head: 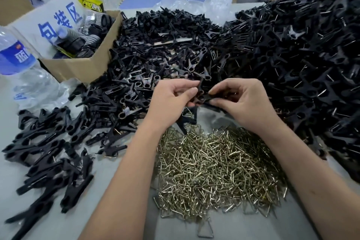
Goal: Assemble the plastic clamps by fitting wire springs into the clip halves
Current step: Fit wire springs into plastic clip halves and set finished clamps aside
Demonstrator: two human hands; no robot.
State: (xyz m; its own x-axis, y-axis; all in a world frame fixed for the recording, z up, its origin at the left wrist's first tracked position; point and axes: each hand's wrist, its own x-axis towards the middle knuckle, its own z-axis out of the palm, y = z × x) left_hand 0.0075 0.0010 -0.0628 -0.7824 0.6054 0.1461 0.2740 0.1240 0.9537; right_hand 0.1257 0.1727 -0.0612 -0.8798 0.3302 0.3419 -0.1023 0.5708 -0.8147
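Above the near middle of the table [120,228], both hands met over the far edge of the spring heap [218,169]. Left hand [171,99] had thumb and fingers curled, pinching a black clip half [200,86] that stood roughly upright. Right hand [241,101] was curled too, pinching a second black clip piece [209,97] that touched the first at its lower end. Couldn't tell whether a wire spring was in that grip; fingers hid it.

Spring heap sat directly under the forearms, between them, running close to the near table edge. Loose clip halves [165,45] filled the table beyond the hands and ran down the left side. A taller black pile with wires showing [311,54] walled off the whole right side, touching the spring heap's right edge. Bare table surface showed only at near left and along the near edge. Cardboard box [81,66] and a water bottle [17,58] closed off the far left.
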